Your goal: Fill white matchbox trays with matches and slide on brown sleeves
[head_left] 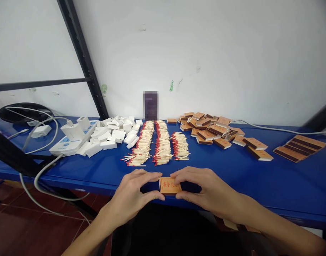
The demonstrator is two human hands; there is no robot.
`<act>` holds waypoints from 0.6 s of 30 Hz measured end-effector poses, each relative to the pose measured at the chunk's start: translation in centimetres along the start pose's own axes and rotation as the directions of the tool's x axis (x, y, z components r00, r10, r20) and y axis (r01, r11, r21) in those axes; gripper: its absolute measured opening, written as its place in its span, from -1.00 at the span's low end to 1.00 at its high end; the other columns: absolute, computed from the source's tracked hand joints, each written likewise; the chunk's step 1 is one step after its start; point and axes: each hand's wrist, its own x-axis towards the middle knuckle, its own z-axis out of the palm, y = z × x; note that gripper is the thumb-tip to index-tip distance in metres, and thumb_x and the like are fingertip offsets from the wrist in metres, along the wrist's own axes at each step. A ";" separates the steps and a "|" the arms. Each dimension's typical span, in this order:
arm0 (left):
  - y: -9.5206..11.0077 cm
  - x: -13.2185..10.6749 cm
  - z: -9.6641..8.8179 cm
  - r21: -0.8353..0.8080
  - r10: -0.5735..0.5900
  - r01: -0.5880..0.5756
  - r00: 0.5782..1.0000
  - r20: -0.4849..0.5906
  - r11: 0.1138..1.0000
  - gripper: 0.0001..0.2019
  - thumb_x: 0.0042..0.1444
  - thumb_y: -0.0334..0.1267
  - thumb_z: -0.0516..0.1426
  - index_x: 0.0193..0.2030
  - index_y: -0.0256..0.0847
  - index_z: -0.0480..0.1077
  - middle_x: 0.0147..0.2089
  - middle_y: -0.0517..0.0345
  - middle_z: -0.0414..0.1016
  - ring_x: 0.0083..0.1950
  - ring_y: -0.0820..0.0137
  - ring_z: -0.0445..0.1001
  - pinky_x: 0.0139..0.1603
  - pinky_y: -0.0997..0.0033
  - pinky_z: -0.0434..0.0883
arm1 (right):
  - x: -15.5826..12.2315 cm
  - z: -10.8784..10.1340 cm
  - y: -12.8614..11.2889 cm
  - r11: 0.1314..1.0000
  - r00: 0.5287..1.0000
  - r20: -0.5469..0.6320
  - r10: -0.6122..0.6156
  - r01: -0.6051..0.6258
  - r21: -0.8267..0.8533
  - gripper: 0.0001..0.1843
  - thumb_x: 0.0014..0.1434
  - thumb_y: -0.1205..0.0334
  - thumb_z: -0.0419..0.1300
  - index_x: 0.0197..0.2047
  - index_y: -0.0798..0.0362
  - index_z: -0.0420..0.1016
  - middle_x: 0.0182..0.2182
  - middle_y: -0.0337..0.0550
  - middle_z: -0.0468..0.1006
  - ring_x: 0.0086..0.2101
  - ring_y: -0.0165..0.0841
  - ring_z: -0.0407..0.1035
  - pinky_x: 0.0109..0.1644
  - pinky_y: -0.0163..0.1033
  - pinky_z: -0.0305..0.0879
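Observation:
An orange matchbox [169, 185] lies at the near edge of the blue table [259, 177], face up. My left hand [133, 193] pinches its left end between thumb and fingers. My right hand [203, 188] pinches its right end the same way. Beyond the hands lie three rows of red-tipped matches [159, 142]. A heap of white inner trays [112, 135] sits to the left of the matches. A heap of orange matchboxes [213, 129] sits to their right.
A white power strip [69, 140] with plugs and cables lies at the left, behind a black metal frame [83, 57]. A flat row of matchboxes [299, 147] rests at the far right. A small dark upright object [150, 105] stands against the white wall.

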 end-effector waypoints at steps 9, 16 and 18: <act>0.2 -0.2 -0.3 0.014 0.094 -0.095 0.994 0.060 0.995 -0.82 0.19 -0.15 0.25 -0.20 -0.19 0.42 -0.14 0.15 0.57 -0.13 0.35 0.53 -0.10 0.38 0.45 | -0.9 0.2 -0.2 0.999 0.999 -0.038 0.008 -0.010 -0.044 -0.83 0.18 0.26 0.34 -0.14 -0.02 0.51 -0.06 -0.19 0.62 -0.10 -0.32 0.50 0.00 -0.23 0.40; 0.5 0.1 -0.5 0.067 0.168 -0.183 0.968 0.189 0.981 -0.85 0.30 -0.16 0.14 -0.10 -0.18 0.40 -0.10 0.10 0.51 -0.07 0.30 0.46 -0.01 0.28 0.41 | -1.0 0.5 -0.1 0.999 0.997 -0.071 0.034 -0.036 -0.020 -0.79 0.16 0.27 0.35 -0.11 -0.02 0.52 -0.05 -0.16 0.61 -0.10 -0.31 0.51 0.00 -0.22 0.43; 0.5 0.1 -0.5 0.075 0.157 -0.175 0.968 0.198 0.982 -0.86 0.31 -0.16 0.13 -0.10 -0.17 0.40 -0.08 0.11 0.50 -0.05 0.30 0.46 0.01 0.28 0.41 | -0.9 0.5 -0.2 0.999 0.996 -0.074 0.048 -0.049 -0.015 -0.78 0.15 0.26 0.36 -0.11 -0.02 0.52 -0.06 -0.15 0.61 -0.10 -0.30 0.51 0.00 -0.20 0.44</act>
